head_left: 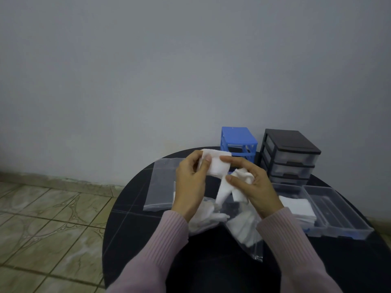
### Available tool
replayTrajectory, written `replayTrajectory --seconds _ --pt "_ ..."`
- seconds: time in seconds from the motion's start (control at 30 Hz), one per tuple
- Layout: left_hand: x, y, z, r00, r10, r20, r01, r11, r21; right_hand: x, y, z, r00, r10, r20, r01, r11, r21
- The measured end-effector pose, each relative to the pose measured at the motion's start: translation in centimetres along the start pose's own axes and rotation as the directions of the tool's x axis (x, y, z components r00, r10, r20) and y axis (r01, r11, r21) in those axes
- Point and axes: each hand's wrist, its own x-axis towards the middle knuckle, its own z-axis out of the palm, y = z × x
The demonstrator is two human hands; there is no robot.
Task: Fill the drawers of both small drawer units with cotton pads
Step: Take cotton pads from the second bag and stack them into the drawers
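From the head camera, your left hand [191, 185] pinches a square cotton pad [218, 164] and your right hand [251, 188] clutches crumpled pads above the round table [127, 218], hiding part of the blue unit [238, 138], beside one black unit [289, 154], two pulled-out drawers [338, 210] and two clear bags [160, 185].

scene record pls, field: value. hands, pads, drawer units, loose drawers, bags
left hand: pinches a flat stack of cotton pads
right hand: holds crumpled pads, fingertip on the stack
blue drawer unit: far side of the table, slots look empty
black drawer unit: right of the blue one, drawers in
loose drawers: near one holds pads; outer one looks empty
bags: flat bag on the left; bag with pads under the hands
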Motion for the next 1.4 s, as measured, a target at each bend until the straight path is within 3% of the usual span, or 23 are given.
replayTrajectory --seconds 0.43,0.6,0.9,1.17,1.23,1.4 --pt "-0.3 0.6 -0.2 0.958 0.091 -0.271 -0.081 0.995 0.051 0.6 0.8 -0.5 0.958 0.1 -0.27 -0.094 0.995 0.034" --pt "-0.6 0.8 -0.1 0.977 0.105 -0.185 -0.081 0.988 0.13 0.4 0.7 -0.3 0.933 0.105 -0.343 -0.092 0.994 0.054" --pt "-1.5 0.6 1.1 0.993 0.007 0.115 -0.027 0.985 0.17 0.6 0.6 0.1 0.856 0.098 -0.507 -0.002 0.982 0.188" --pt "-1.8 0.6 1.4 0.984 -0.005 0.177 -0.033 0.977 0.211 0.7 0.9 0.7 0.833 0.104 -0.544 -0.015 0.986 0.166" --pt "-1.7 0.4 1.4 0.988 0.039 0.148 -0.074 0.968 0.238 0.6 0.8 0.8 0.84 0.103 -0.532 -0.009 0.984 0.177" --pt "-0.9 0.0 0.9 0.999 0.034 0.006 -0.034 0.994 0.105 0.4 0.4 0.6 0.907 0.134 -0.398 -0.052 0.977 0.209"
